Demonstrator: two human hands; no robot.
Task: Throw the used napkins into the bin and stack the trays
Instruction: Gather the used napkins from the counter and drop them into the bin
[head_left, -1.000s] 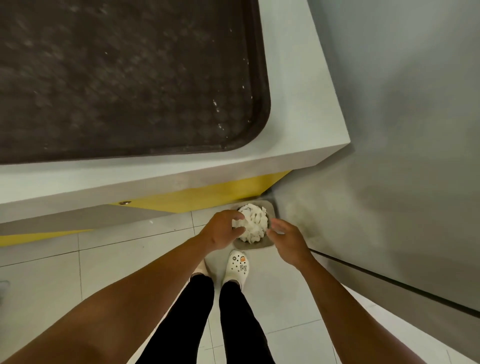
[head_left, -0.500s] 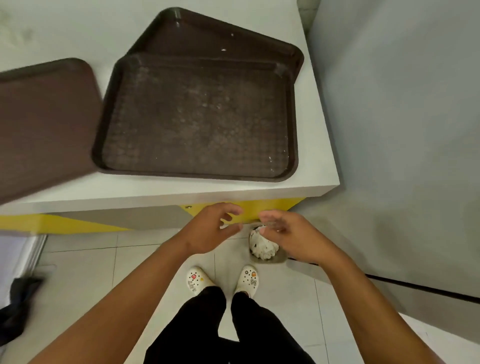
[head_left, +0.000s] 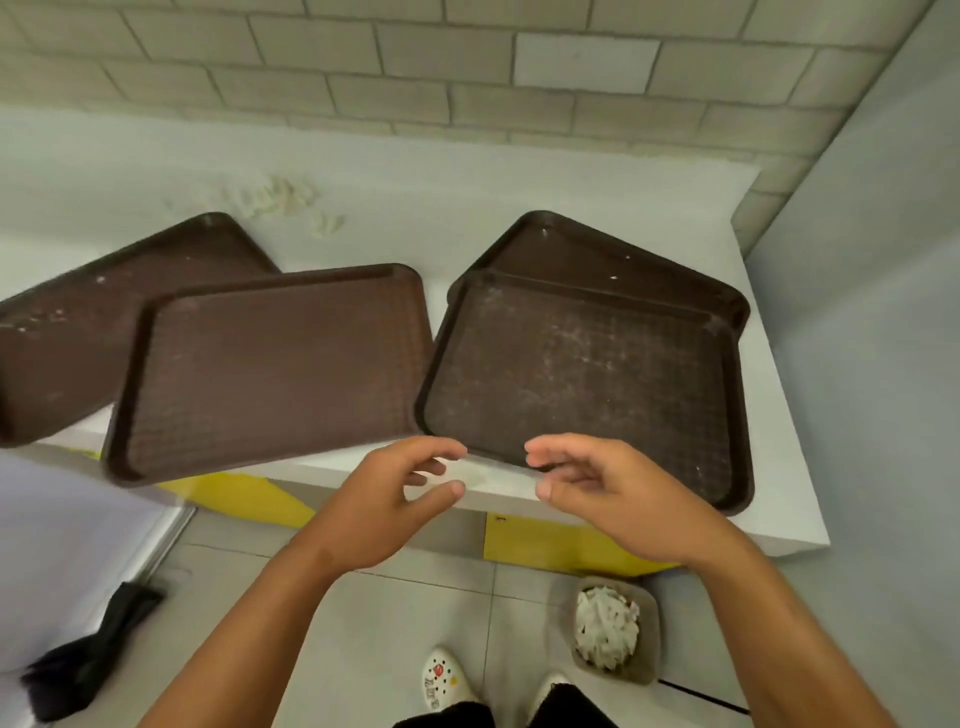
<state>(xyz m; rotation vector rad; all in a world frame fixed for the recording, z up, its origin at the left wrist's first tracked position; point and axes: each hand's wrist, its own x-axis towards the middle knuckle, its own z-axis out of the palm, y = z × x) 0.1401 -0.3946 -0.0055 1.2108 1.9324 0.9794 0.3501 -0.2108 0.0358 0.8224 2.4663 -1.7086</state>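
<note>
Several brown trays lie on the white counter (head_left: 519, 228). The near right tray (head_left: 582, 374) sits partly on another tray (head_left: 613, 260) behind it. A middle tray (head_left: 270, 369) overhangs the counter's front edge and overlaps the far left tray (head_left: 67, 338). My left hand (head_left: 384, 499) and my right hand (head_left: 608, 483) hover empty just in front of the counter edge, fingers loosely curled, close together. The small grey bin (head_left: 647, 618) on the floor at the lower right holds white crumpled napkins (head_left: 605, 626).
Pale scraps (head_left: 275, 197) lie on the counter behind the trays. A tiled wall stands behind, a grey wall (head_left: 872, 312) at the right. A black object (head_left: 88, 654) lies on the floor at the left. My shoes (head_left: 444, 680) stand beside the bin.
Both hands rose from the bin, leaving the napkins in it, and now float at counter height. The view tilted up from the floor to the trays.
</note>
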